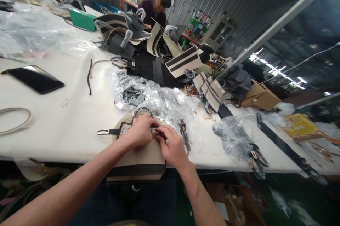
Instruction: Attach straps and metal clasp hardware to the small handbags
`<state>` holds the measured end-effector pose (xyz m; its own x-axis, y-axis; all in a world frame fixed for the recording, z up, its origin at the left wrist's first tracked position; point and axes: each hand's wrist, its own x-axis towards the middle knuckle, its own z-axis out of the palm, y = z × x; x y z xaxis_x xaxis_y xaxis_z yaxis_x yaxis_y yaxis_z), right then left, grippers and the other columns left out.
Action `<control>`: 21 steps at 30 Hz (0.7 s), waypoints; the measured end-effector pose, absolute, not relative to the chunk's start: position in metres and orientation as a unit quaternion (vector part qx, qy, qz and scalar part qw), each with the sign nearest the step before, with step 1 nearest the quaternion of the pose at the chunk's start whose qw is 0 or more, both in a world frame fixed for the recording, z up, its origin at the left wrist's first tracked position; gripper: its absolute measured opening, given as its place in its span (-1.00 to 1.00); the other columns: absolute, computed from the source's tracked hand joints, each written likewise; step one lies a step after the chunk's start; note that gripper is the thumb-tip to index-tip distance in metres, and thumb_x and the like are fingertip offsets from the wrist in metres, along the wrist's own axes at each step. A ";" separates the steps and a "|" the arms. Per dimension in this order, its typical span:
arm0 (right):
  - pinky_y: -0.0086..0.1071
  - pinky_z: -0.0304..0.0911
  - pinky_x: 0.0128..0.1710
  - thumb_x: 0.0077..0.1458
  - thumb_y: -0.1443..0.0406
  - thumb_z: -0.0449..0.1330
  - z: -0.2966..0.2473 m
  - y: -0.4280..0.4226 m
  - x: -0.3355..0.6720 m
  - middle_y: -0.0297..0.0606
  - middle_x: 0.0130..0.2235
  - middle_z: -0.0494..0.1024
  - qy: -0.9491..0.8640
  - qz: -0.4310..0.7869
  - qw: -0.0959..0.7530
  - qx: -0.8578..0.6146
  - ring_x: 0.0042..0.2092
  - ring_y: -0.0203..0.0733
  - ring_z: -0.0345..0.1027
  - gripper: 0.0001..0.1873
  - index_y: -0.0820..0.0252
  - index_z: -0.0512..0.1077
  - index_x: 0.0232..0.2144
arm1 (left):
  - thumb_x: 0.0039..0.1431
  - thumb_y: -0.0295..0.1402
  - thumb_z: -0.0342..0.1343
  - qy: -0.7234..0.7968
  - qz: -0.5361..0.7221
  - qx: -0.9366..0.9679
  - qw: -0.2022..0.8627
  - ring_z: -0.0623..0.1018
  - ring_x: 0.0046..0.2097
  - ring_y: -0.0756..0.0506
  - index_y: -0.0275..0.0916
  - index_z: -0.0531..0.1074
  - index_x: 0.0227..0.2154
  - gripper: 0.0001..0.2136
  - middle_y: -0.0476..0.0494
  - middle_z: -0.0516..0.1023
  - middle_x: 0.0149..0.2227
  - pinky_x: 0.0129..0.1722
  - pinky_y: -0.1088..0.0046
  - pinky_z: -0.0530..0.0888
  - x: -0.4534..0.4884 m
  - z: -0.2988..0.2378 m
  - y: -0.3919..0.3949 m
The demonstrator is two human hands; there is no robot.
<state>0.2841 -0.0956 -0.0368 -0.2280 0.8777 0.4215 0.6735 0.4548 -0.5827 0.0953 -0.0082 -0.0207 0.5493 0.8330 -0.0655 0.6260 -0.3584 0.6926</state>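
A beige handbag point(138, 157) with a black stripe lies at the table's front edge, partly over it. A black strap with a metal clasp point(103, 132) sticks out from its left side. My left hand point(143, 131) lies on the bag's upper part, its fingers closed on the bag by a dark-edged panel. Close against it, my right hand point(170, 144) pinches with thumb and fingertips at the same spot. Whatever small piece sits between those fingertips is hidden. Pliers point(184, 134) lie just right of my right hand.
Behind the bag spreads clear plastic point(162, 95) with small dark parts. Striped bag pieces point(183, 62) pile up farther back, before a seated person point(156, 6). A phone point(35, 78) lies at left; wrapped straps point(239, 137) and a cardboard box point(260, 95) are at right.
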 end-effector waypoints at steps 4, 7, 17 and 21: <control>-0.09 0.50 0.20 0.43 0.47 0.16 -0.043 -0.097 0.281 -0.09 0.07 0.62 -0.765 0.128 0.377 -0.506 0.15 0.01 0.54 -0.66 0.07 0.53 0.13 | 0.22 -0.44 0.27 0.453 0.135 0.813 0.340 0.56 0.24 -0.43 -0.05 0.72 0.05 -0.64 -0.28 0.63 0.10 0.27 -0.07 0.41 0.096 -0.018 -0.008; -0.06 0.49 0.23 0.44 0.45 0.14 -0.044 -0.098 0.281 -0.06 0.09 0.61 -0.763 0.126 0.376 -0.511 0.16 0.03 0.54 -0.65 0.08 0.54 0.15 | 0.22 -0.43 0.27 0.448 0.135 0.817 0.336 0.57 0.23 -0.44 -0.08 0.73 0.06 -0.63 -0.30 0.64 0.10 0.26 -0.05 0.43 0.096 -0.017 -0.007; -0.09 0.49 0.23 0.40 0.50 0.13 -0.038 -0.098 0.279 -0.09 0.07 0.60 -0.758 0.138 0.374 -0.516 0.15 0.01 0.53 -0.60 0.08 0.55 0.14 | 0.23 -0.39 0.27 0.421 0.150 0.811 0.377 0.63 0.17 -0.37 -0.05 0.75 0.04 -0.65 -0.20 0.74 0.06 0.19 0.13 0.50 0.091 -0.017 -0.002; -0.10 0.48 0.25 0.42 0.48 0.14 -0.037 -0.098 0.278 -0.06 0.09 0.55 -0.761 0.139 0.370 -0.515 0.17 0.01 0.51 -0.62 0.10 0.57 0.14 | 0.18 -0.41 0.29 0.441 0.145 0.804 0.371 0.64 0.16 -0.36 -0.05 0.76 0.03 -0.63 -0.22 0.73 0.07 0.18 0.14 0.52 0.093 -0.014 -0.005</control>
